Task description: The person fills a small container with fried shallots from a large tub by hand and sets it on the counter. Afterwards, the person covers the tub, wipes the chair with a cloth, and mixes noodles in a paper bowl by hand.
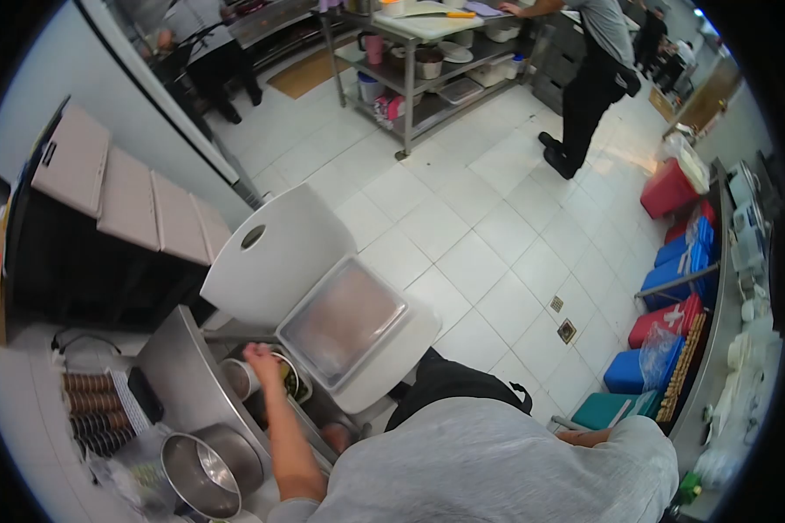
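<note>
My left hand [260, 357] reaches down beside a steel counter, over small containers behind the chair. Its fingers look drawn together, and what they grip, if anything, is too small to make out. Close by on the left is a pale round container [239, 378]. To the right, a container with green contents [298, 380] is partly covered by my wrist. A large clear-lidded tub [349, 321] with pinkish-brown contents rests on the seat of a light grey plastic chair [279, 248]. My right hand is hidden; only part of that forearm shows beside my grey shirt.
A steel pot [202, 475] and stacked cups [100, 405] stand left. Beige-flapped bins [131, 196] are beyond the counter [192, 366]. Blue and red boxes [650, 362] line the right wall. A wheeled steel table [410, 78] and a standing person [589, 96] are ahead.
</note>
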The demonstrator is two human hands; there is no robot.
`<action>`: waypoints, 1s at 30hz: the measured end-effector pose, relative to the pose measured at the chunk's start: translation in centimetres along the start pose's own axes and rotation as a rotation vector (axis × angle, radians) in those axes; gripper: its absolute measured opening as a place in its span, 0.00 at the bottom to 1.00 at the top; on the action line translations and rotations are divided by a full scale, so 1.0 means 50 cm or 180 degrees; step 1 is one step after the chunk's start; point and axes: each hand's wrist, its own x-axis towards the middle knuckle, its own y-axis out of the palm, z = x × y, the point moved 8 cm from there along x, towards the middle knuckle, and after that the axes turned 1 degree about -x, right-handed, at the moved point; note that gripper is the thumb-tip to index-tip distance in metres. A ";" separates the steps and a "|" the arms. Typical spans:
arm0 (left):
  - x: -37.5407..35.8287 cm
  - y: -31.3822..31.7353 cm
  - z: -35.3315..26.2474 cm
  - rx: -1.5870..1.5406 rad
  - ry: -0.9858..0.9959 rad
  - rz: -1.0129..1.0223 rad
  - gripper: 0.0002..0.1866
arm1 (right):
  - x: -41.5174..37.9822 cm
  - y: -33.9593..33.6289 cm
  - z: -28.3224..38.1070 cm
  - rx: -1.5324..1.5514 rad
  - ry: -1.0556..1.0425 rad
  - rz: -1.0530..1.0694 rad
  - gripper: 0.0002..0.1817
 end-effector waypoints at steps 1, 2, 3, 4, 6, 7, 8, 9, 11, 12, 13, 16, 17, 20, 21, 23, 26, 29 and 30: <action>0.050 -0.011 -0.039 0.0130 -0.0140 0.0048 0.19 | 0.002 0.004 0.001 -0.0036 -0.0033 -0.0021 0.32; 0.109 -0.035 -0.054 0.0084 0.0026 -0.0393 0.25 | 0.005 0.008 0.004 -0.0046 -0.0057 -0.0031 0.32; 0.152 -0.055 -0.087 0.0225 0.0238 -0.0701 0.29 | 0.007 0.012 0.004 -0.0042 -0.0083 -0.0043 0.32; 0.162 -0.063 -0.144 0.0349 0.0355 -0.0899 0.33 | 0.009 0.015 0.004 -0.0052 -0.0105 -0.0053 0.32; 0.191 -0.044 -0.200 -0.0007 0.0218 -0.0729 0.32 | 0.012 0.022 0.007 -0.0048 -0.0143 -0.0058 0.32; 0.207 -0.027 -0.211 -0.0221 0.0065 -0.0556 0.30 | 0.013 0.024 0.009 -0.0057 -0.0163 -0.0067 0.32; 0.218 -0.008 -0.222 -0.0094 -0.0030 -0.0393 0.30 | 0.016 0.025 0.012 -0.0065 -0.0178 -0.0078 0.32; 0.232 0.011 -0.229 0.0030 -0.0122 -0.0227 0.29 | 0.017 0.028 0.013 -0.0068 -0.0199 -0.0083 0.31; 0.267 0.032 -0.226 0.0294 -0.0214 -0.0215 0.28 | 0.018 0.033 0.016 -0.0053 -0.0221 -0.0107 0.31; 0.286 0.031 -0.204 0.0438 -0.0219 -0.0378 0.27 | 0.018 0.033 0.016 -0.0060 -0.0240 -0.0123 0.31; 0.283 0.032 -0.207 0.0584 -0.0222 -0.0546 0.27 | 0.019 0.035 0.016 -0.0051 -0.0247 -0.0133 0.31; 0.302 0.021 -0.202 0.1015 -0.0093 -0.1014 0.28 | 0.022 0.038 0.019 -0.0051 -0.0281 -0.0156 0.31; 0.302 0.017 -0.209 0.1161 -0.0048 -0.1185 0.28 | 0.022 0.040 0.021 -0.0046 -0.0296 -0.0166 0.31; 0.321 0.009 -0.194 0.1484 -0.0007 -0.1376 0.31 | 0.021 0.041 0.025 -0.0048 -0.0324 -0.0187 0.31; 0.307 0.011 -0.214 0.1643 0.0039 -0.1453 0.31 | 0.021 0.041 0.024 -0.0056 -0.0326 -0.0199 0.31; 0.295 0.021 -0.215 0.1326 -0.0194 -0.1112 0.34 | 0.022 0.045 0.023 -0.0076 -0.0336 -0.0202 0.31; 0.288 0.020 -0.229 0.1482 -0.0103 -0.1095 0.34 | 0.023 0.049 0.023 -0.0111 -0.0358 -0.0222 0.30; 0.285 0.021 -0.230 0.1560 0.0014 -0.1024 0.35 | 0.023 0.059 0.018 -0.0138 -0.0370 -0.0243 0.30; 0.282 0.020 -0.231 0.1596 0.0068 -0.1020 0.35 | 0.023 0.061 0.017 -0.0160 -0.0375 -0.0252 0.30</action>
